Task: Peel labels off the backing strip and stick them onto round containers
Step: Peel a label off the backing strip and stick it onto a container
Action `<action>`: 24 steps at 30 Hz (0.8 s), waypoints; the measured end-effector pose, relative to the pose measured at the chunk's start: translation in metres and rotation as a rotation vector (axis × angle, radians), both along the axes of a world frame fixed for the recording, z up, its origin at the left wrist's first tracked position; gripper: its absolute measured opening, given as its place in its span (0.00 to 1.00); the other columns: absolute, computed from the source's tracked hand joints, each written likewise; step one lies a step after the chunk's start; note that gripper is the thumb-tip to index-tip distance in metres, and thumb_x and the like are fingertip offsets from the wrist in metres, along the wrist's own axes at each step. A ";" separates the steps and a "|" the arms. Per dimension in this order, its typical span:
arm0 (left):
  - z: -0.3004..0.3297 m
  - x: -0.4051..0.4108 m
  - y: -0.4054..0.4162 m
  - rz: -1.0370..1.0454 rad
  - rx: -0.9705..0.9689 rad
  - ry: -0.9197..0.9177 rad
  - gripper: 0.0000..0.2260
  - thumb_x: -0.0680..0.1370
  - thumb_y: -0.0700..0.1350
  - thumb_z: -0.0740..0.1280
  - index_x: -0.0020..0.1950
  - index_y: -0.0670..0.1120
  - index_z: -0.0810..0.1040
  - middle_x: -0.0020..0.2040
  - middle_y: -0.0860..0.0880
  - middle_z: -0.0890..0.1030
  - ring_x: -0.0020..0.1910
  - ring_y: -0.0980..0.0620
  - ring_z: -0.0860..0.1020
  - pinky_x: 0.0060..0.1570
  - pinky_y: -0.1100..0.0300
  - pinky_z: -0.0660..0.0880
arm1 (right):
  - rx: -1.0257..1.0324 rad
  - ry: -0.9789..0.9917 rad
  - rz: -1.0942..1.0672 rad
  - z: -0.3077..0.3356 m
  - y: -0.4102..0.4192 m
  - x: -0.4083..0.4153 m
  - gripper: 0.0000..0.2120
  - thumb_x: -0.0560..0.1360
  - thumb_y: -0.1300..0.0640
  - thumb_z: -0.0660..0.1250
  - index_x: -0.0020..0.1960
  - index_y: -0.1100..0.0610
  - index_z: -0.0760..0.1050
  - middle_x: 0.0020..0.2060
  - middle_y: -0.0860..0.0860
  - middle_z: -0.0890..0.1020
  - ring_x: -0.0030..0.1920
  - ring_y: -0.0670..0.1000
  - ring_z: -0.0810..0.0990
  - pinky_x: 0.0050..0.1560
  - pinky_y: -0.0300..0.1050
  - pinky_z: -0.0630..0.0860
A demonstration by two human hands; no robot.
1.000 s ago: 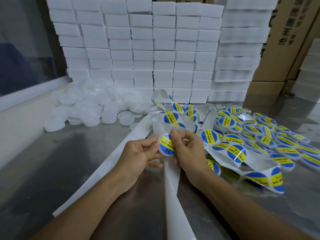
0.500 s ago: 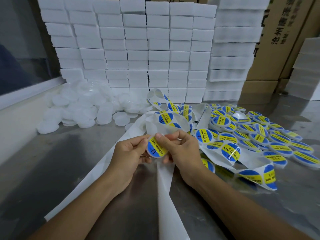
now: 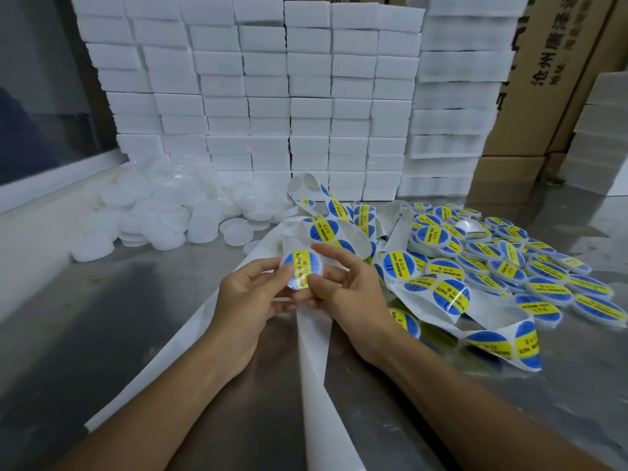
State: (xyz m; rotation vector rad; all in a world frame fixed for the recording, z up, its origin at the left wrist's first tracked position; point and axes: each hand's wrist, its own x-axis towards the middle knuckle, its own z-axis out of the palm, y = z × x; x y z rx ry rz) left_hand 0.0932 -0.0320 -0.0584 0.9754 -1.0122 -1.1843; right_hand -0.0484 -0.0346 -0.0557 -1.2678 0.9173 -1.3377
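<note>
Both hands hold one round container above the metal table, its blue and yellow label facing up. My left hand grips its left rim with thumb and fingers. My right hand holds the right rim, thumb near the lower edge and index finger curved over the top. The white backing strip runs from under my hands toward the near edge. A strip length with labels on it curls to the right. Unlabelled white containers are heaped at the left back. Labelled containers pile at the right.
A wall of stacked white blocks closes the back of the table. Cardboard boxes stand at the back right. A window ledge runs along the left. The steel table top shows bare at the near left.
The label has gone from being held over the container by its edge to lying flat on its top. The container has turned face-up between both hands, and the view shifted slightly.
</note>
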 end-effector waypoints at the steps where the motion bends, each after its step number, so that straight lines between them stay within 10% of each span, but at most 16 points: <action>1: 0.000 0.001 0.000 0.002 0.001 -0.004 0.07 0.77 0.39 0.68 0.53 0.39 0.81 0.44 0.40 0.85 0.39 0.45 0.84 0.41 0.53 0.82 | 0.007 -0.033 0.030 0.001 0.000 0.000 0.19 0.77 0.71 0.65 0.64 0.55 0.74 0.42 0.62 0.85 0.37 0.55 0.86 0.37 0.41 0.79; 7: -0.001 -0.001 0.002 0.002 -0.050 -0.065 0.08 0.78 0.36 0.66 0.53 0.44 0.83 0.40 0.42 0.85 0.36 0.50 0.78 0.35 0.61 0.79 | 0.060 0.004 -0.023 0.005 0.001 -0.002 0.09 0.74 0.57 0.74 0.51 0.57 0.77 0.33 0.54 0.85 0.24 0.47 0.78 0.29 0.40 0.76; 12: -0.003 -0.002 0.004 -0.038 -0.092 -0.141 0.09 0.78 0.39 0.67 0.50 0.50 0.85 0.34 0.44 0.82 0.29 0.52 0.77 0.31 0.61 0.78 | 0.042 0.056 -0.119 0.003 0.000 0.000 0.19 0.71 0.50 0.76 0.38 0.57 0.67 0.26 0.52 0.81 0.18 0.48 0.72 0.20 0.37 0.68; 24: -0.002 -0.003 0.001 0.141 -0.042 -0.125 0.04 0.77 0.42 0.69 0.44 0.48 0.84 0.39 0.45 0.86 0.35 0.49 0.83 0.34 0.59 0.80 | -0.004 0.129 -0.013 0.000 0.000 0.005 0.15 0.85 0.57 0.55 0.49 0.62 0.78 0.31 0.54 0.84 0.25 0.51 0.81 0.34 0.49 0.77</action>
